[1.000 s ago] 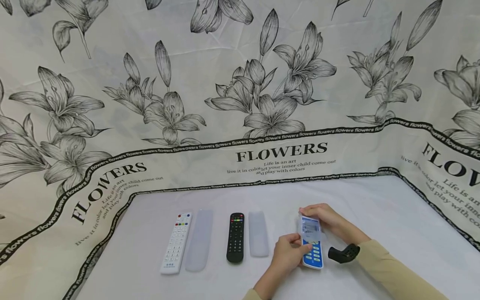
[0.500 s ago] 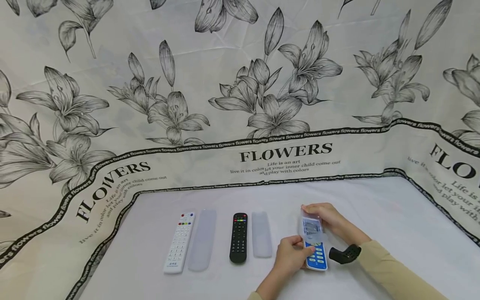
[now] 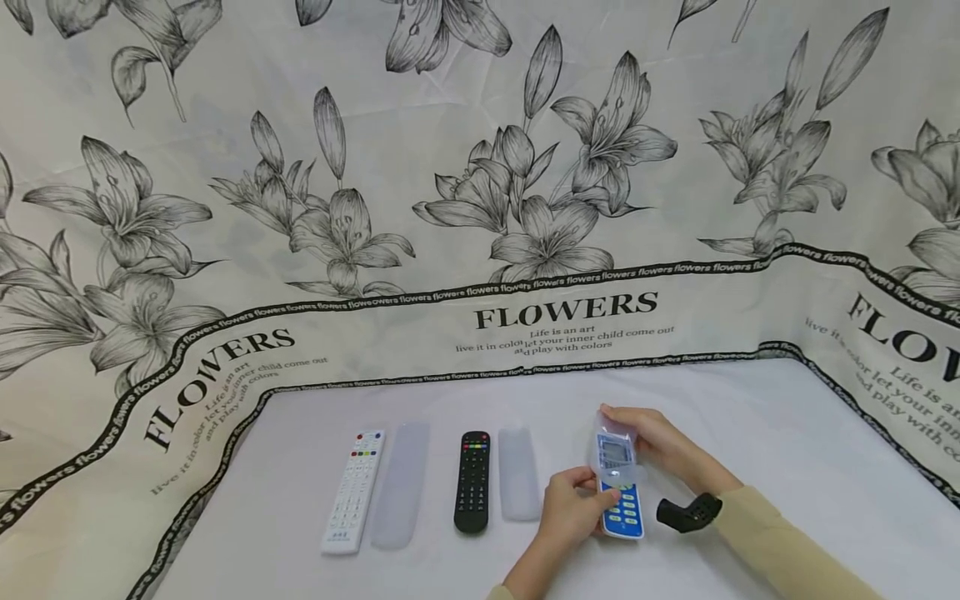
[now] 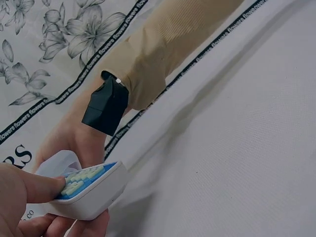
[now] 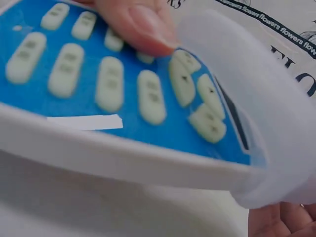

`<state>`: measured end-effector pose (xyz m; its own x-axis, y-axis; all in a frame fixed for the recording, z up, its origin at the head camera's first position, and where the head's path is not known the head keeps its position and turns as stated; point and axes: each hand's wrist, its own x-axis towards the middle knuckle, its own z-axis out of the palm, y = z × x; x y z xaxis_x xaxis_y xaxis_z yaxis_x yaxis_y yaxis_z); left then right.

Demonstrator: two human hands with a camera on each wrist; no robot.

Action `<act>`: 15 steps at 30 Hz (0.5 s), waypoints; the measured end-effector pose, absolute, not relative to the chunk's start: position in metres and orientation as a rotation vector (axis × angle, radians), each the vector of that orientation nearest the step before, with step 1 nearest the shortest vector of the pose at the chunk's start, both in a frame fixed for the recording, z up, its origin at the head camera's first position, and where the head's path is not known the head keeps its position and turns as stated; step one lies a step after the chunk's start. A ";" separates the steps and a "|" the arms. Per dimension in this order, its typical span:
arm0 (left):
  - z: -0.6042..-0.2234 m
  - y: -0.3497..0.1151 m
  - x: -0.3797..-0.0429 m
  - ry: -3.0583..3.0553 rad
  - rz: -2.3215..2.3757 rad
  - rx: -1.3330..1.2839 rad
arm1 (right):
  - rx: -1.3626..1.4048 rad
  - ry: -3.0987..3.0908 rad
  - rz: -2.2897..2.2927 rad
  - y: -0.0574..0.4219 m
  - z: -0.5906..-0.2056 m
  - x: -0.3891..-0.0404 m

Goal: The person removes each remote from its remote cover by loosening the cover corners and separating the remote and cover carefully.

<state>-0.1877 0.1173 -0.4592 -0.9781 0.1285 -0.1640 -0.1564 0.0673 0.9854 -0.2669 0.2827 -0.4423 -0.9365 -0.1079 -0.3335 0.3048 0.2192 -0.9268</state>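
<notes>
A blue-and-white remote control (image 3: 625,517) with a small screen is held at the right of the table. My left hand (image 3: 573,504) grips its left side, thumb on the pale buttons. Over its upper half sits a translucent sleeve (image 5: 266,89), whose open edge crosses just below the screen. My right hand (image 3: 648,429) pinches the sleeve's far end, where some of it extends past the top of the remote. The left wrist view shows the thumb on the keypad and fingers curled under the white casing. Most of the right hand is hidden in the right wrist view.
Left of my hands lie a white remote (image 3: 354,492), a translucent sleeve (image 3: 401,487), a black remote (image 3: 472,483) and a shorter sleeve (image 3: 519,475), side by side on the white cloth (image 3: 435,575). A flower-printed curtain (image 3: 390,333) borders the table's back and sides.
My right hand has shifted slightly away from me with the sleeve's far end, and more of the sleeve shows above the remote's top. The left hand keeps its grip.
</notes>
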 end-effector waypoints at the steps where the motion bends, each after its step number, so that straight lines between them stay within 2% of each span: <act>1: -0.459 0.117 -0.188 2.135 2.014 -0.037 | 0.189 2.156 -1.772 0.282 -0.443 -0.265; 15: -0.457 0.116 -0.198 2.085 2.145 -0.099 | 0.160 2.201 -1.794 0.293 -0.447 -0.246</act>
